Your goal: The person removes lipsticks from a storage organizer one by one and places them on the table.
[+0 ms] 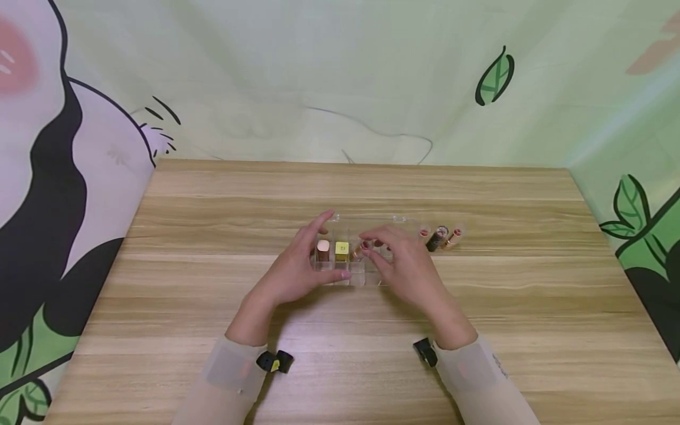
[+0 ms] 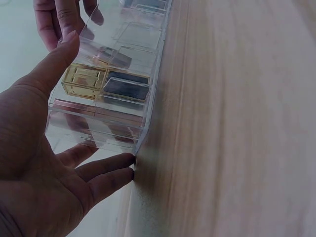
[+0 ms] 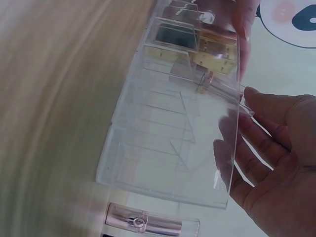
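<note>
A clear acrylic lipstick organizer (image 1: 358, 278) with several compartments stands on the table. My left hand (image 1: 291, 268) grips its left end, thumb along the front and fingers around the side and back. With thumb and fingertips, my right hand (image 1: 413, 265) pinches the clear-capped top of a lipstick (image 3: 217, 85). That lipstick leans at a slant, its lower end inside a middle compartment. Beside it a gold-and-black square lipstick (image 2: 84, 81) occupies one compartment. A rose-gold lipstick (image 1: 323, 250) fills the leftmost one.
Just right of the organizer stand a clear-capped lipstick (image 1: 423, 234), a dark lipstick (image 1: 437, 238) and another clear-capped lipstick (image 1: 454, 237). The wooden table (image 1: 340, 366) meets a printed cloth backdrop (image 1: 340, 77) behind.
</note>
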Available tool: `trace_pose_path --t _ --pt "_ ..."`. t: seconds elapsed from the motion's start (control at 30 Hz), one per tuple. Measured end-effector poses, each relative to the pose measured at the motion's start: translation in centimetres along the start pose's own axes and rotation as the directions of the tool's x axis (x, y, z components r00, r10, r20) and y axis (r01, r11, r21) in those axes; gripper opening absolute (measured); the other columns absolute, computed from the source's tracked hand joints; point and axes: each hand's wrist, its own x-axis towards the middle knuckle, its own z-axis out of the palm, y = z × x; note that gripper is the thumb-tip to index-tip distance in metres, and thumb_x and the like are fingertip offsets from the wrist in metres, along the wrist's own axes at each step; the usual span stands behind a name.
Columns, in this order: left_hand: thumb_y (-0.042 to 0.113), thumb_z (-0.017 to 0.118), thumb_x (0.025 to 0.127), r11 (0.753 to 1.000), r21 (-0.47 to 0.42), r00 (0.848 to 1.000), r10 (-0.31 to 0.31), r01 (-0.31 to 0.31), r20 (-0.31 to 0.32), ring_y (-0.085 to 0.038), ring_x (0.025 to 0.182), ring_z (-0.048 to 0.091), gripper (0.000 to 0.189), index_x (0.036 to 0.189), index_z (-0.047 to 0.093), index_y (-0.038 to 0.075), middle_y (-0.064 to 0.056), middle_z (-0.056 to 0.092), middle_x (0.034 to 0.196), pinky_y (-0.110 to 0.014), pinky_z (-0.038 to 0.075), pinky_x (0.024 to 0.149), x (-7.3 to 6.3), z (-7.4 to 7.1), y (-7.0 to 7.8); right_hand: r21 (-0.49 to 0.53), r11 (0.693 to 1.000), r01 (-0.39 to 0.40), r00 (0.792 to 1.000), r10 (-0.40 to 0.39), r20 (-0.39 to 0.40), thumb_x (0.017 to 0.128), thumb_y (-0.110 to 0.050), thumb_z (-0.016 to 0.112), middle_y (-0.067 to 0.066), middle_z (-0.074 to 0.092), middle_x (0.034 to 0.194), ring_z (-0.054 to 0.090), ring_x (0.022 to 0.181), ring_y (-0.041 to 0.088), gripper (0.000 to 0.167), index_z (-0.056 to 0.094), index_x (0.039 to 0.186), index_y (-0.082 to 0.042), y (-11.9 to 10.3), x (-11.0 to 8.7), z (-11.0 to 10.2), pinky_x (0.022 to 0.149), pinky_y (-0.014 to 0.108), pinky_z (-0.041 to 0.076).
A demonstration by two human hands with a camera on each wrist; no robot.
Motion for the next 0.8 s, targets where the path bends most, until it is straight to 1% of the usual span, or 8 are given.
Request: trace_pose_path --t 0.13,0.37,0.47,0.57,0.8 --pt "0.049 0.094 0.081 1.000 0.001 1.000 -0.002 0.002 0.000 -0.038 0.141 0.052 0.118 0.164 0.012 0.061 -0.005 0.047 0.155 -0.068 0.042 0.113 0.0 0.0 0.0 0.000 1.000 0.002 1.000 -0.002 -0.009 0.099 -0.011 0.078 0.006 0.076 0.119 0.071 0.106 0.026 0.028 0.075 0.127 -0.006 -0.1 0.0 -0.4 0.094 0.047 0.057" --pt "0.048 0.094 0.081 1.000 -0.001 1.000 -0.004 0.004 0.002 -0.038 0.141 0.053 0.117 0.163 0.012 0.062 -0.005 0.047 0.155 -0.068 0.043 0.112 0.0 0.0 0.1 0.013 0.999 -0.034 0.999 0.034 -0.001 0.102 -0.016 0.075 0.005 0.076 0.123 0.070 0.109 0.026 0.028 0.074 0.129 -0.010 -0.2 0.0 -1.0 0.092 0.052 0.058" --pt "0.048 0.094 0.081 1.000 -0.001 1.000 -0.005 0.005 0.001 -0.038 0.141 0.053 0.117 0.163 0.012 0.061 -0.005 0.047 0.155 -0.067 0.044 0.112 0.0 0.0 0.1 0.020 0.999 -0.030 1.000 0.030 -0.008 0.103 -0.016 0.074 0.005 0.076 0.124 0.071 0.108 0.027 0.027 0.074 0.129 -0.011 -0.1 0.0 -1.1 0.090 0.053 0.058" --pt "0.048 0.094 0.081 1.000 0.000 1.000 -0.005 0.005 0.001 -0.038 0.141 0.053 0.117 0.164 0.012 0.061 -0.005 0.047 0.155 -0.067 0.044 0.112 0.0 0.0 0.1 0.023 1.000 -0.019 1.000 0.019 -0.019 0.103 -0.016 0.074 0.005 0.076 0.123 0.071 0.107 0.027 0.026 0.075 0.128 -0.010 0.0 0.0 -1.3 0.088 0.051 0.059" --pt "0.049 0.094 0.081 1.000 -0.002 1.000 -0.007 0.007 0.002 -0.037 0.141 0.053 0.117 0.164 0.012 0.061 -0.005 0.047 0.155 -0.066 0.043 0.113 0.0 0.0 0.2 0.023 1.000 -0.009 0.999 0.009 -0.035 0.102 -0.016 0.075 0.006 0.076 0.123 0.071 0.105 0.027 0.025 0.075 0.127 -0.009 0.1 -0.1 -1.5 0.088 0.050 0.059"
